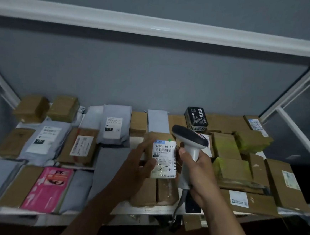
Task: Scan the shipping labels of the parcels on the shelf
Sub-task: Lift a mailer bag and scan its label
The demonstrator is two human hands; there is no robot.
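Observation:
My left hand (139, 162) grips a small brown parcel (160, 138) lifted above the shelf, its white shipping label (164, 159) facing me. A green dot of light sits at the label's top edge. My right hand (196, 174) grips the handle of a white barcode scanner (189, 138) with a dark head, held just right of the parcel and pointed toward it. A cable hangs from the scanner's base. Several other parcels lie on the white shelf (161, 211).
Grey mailer bags (44, 142) and brown boxes fill the left side, with a pink packet (48, 188) at the front. Yellow-taped boxes (226, 147) and a black box (197, 117) lie to the right. An upper shelf rail (157, 27) crosses overhead, against a grey wall.

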